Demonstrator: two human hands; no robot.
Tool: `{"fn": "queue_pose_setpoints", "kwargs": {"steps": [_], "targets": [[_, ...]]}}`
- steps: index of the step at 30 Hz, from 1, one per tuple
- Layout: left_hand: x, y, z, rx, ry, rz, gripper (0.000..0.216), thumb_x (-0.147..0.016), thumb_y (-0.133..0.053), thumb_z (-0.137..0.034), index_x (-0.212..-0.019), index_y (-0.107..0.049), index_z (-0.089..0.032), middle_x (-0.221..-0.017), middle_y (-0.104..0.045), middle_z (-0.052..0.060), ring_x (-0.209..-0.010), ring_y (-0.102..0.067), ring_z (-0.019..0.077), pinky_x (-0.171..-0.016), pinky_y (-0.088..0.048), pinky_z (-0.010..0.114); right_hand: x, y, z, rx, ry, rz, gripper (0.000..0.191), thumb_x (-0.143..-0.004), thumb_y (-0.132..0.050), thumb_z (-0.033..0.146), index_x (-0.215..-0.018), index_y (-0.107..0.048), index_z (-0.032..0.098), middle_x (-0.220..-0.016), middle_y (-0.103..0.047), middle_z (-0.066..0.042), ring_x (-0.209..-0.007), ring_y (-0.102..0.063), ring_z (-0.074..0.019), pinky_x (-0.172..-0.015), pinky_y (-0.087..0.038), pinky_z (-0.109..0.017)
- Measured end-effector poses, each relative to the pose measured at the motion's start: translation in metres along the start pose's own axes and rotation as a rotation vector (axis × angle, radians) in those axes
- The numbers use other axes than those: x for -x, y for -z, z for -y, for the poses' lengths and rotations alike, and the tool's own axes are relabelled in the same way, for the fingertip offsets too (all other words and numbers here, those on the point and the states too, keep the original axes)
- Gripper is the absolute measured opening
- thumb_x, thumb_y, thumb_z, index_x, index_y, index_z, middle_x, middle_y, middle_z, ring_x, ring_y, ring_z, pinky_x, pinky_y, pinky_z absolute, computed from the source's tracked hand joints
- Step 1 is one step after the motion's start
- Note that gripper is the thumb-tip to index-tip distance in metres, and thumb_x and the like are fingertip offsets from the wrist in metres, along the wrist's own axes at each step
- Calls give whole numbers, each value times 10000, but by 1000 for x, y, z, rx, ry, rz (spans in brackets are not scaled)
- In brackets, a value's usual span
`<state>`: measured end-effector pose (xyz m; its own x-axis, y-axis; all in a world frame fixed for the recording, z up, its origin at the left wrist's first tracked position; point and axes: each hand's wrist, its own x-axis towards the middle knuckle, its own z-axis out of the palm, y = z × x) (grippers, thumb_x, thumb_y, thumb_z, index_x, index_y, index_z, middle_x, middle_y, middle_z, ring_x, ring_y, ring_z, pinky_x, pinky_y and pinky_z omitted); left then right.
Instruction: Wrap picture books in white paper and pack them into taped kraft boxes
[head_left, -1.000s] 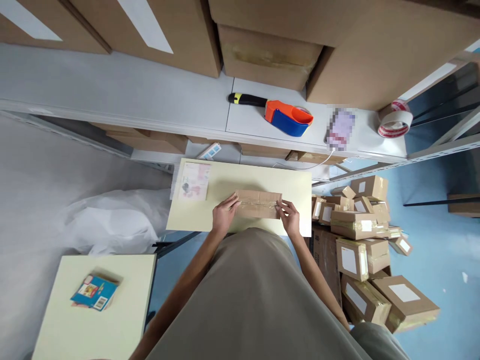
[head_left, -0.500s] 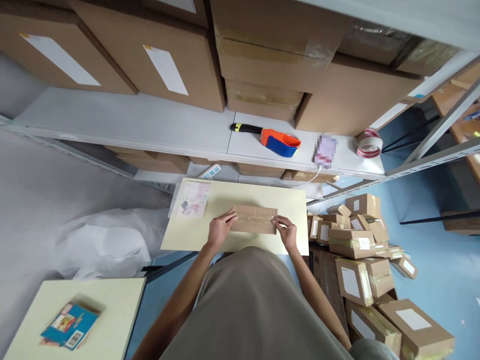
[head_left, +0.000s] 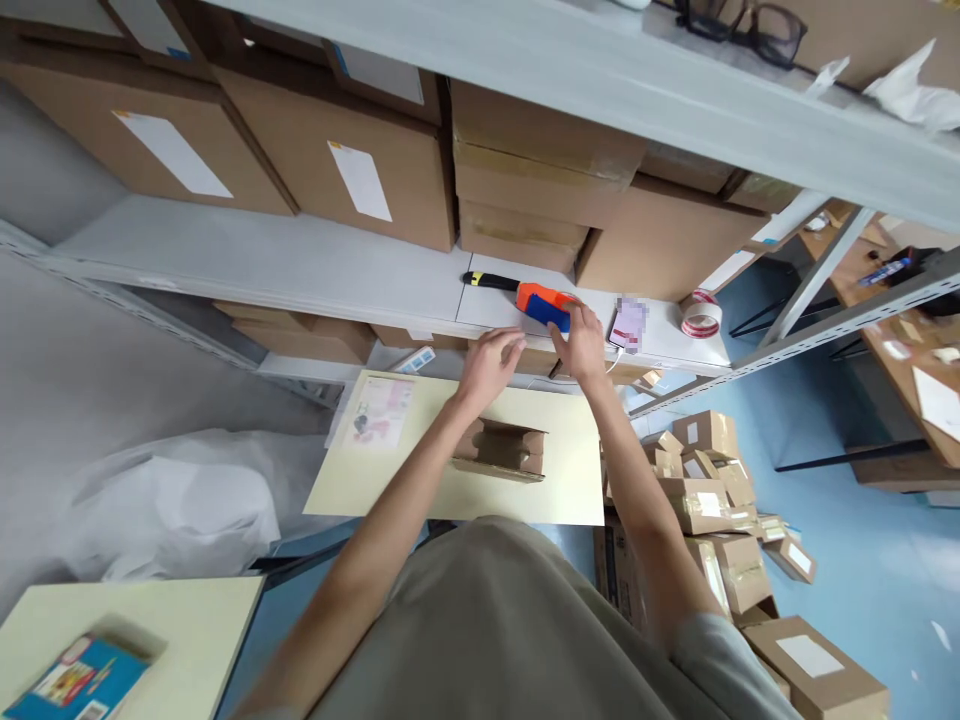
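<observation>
1. Touching the front end of the orange-and-blue tape dispenser (head_left: 545, 309), the right hand (head_left: 585, 345) has thumb and fingers about it; whether they truly grip I cannot tell, since the hand hides the contact.
2. Fingers loosely curled and seemingly holding nothing, the left hand (head_left: 487, 372) hangs just before the edge of the grey shelf (head_left: 360, 260).
3. Below it, the small carton (head_left: 531, 455) sits open side up on the counter (head_left: 562, 500), partly hidden by the left forearm and apart from both hands.
4. Taking up the dispenser looks like the step in hand; the next move seems to call for a secure hold and a lift.
5. Stacked cartons (head_left: 517, 230) stand behind the dispenser, and a phone-like object (head_left: 628, 325) lies near the right hand; the shelf's front edge is close. Bare counter surrounds the carton's right end.
</observation>
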<state>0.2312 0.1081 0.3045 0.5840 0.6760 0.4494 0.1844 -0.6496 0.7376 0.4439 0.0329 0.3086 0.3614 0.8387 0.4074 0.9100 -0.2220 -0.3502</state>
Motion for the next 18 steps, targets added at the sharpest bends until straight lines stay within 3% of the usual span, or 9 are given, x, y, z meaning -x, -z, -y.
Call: {"fn": "queue_pose_setpoints", "kwargs": {"steps": [4, 9, 13, 18], "targets": [[-24, -3, -15, 1, -7, -19, 259, -1084, -611, -252, -1243, -803, -180, -1321, -819, 108, -1253, -768, 252, -1156, -579, 397, -37, -25, -4, 151, -72, 135, 462, -1051, -648, 297, -1429, -579, 40, -1380, -712, -314, -1345, -632, -420, -1183, -450, -605], [-2, -3, -7, 64, 69, 18, 239, -1063, -628, -243, -1221, -803, -197, -1297, -830, 103, -1234, -781, 257, -1139, -595, 402, -36, -38, -11, 90, -101, 99, 363, -1088, -601, 340, -1333, -612, 73, -1111, -792, -257, -1128, -745, -382, -1132, -490, -580], [34, 3, -4, 216, 165, -46, 241, -1063, -641, -294, -1240, -769, -194, -1252, -841, 106, -1187, -796, 246, -1116, -611, 392, 5, -21, 5, -80, -171, 113, 433, -1103, -578, 539, -1334, -586, 173, -1051, -793, -174, -972, -765, -373, -944, -593, -531], [95, 16, -19, 441, 274, -108, 276, -1047, -683, -418, -1229, -721, -214, -1201, -832, 94, -1138, -798, 226, -1104, -629, 384, 95, 4, 60, -542, -163, 201, 512, -1064, -580, 716, -1247, -581, 238, -1062, -781, -103, -977, -758, -292, -878, -631, -399]]}}
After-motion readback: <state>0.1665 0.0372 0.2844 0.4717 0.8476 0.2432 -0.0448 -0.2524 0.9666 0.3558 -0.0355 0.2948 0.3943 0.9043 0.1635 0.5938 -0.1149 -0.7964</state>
